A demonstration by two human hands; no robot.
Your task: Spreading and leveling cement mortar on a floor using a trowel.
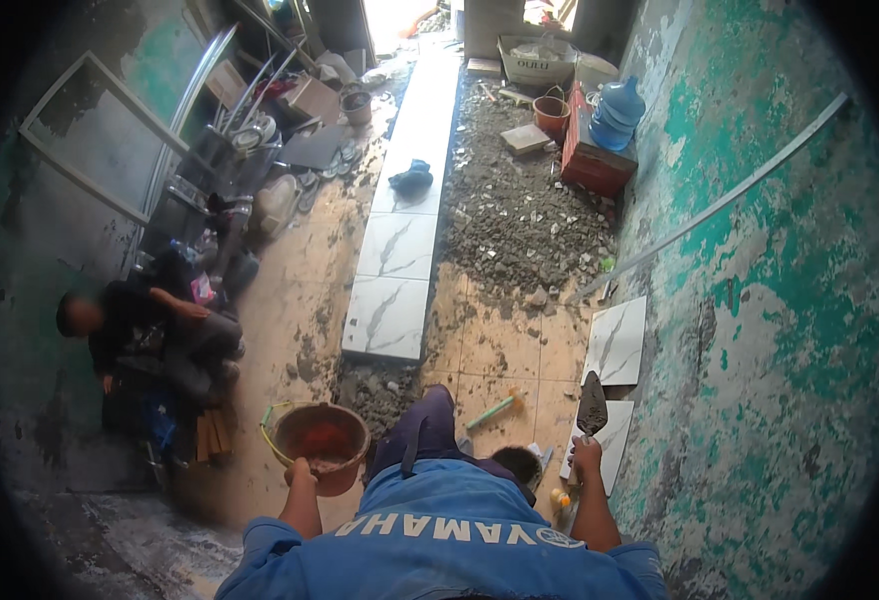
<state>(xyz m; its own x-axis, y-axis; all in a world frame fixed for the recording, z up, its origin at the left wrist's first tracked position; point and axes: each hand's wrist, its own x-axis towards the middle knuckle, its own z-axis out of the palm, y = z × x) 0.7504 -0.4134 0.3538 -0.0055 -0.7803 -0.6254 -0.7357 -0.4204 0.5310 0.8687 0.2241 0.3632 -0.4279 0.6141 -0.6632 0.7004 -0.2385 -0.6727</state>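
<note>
Left hand (303, 472): grip is closed on the near edge of a brown bucket (345, 482) – can't tell from where I'm standing if it's the rim itself or the end of the handle.
Bucket: held off to the person's left, tilted so I can see its reddish inside, yellow-green handle looping off the left side.
Right hand (587, 457): grip wrapped around the handle of a trowel (592, 405), blade pointing away from the body.
Trowel: out to the person's right, in front of the wall-side tiles, with dark grey muck on the blade.
Tile strip (388, 310): white marbled pieces laid in a line towards the bright doorway, with a crumpled blue thing (412, 178) sitting on it.
Wall-side tiles (617, 340): two more of the same kind, by the right wall (760, 330), all peeling green paint.
Grey rubble (525, 225): a big spread right of the strip, plus a dark patch (378, 392) at the strip's near end.
Green-handled tool (490, 412): lying on the peach floor tiles (510, 345), ahead of the person.
Red box (598, 160): up by the right wall, blue water jug (617, 112) on it.
Other person (150, 320): sitting over on the left, dark clothes, near a pile of clutter.
</note>
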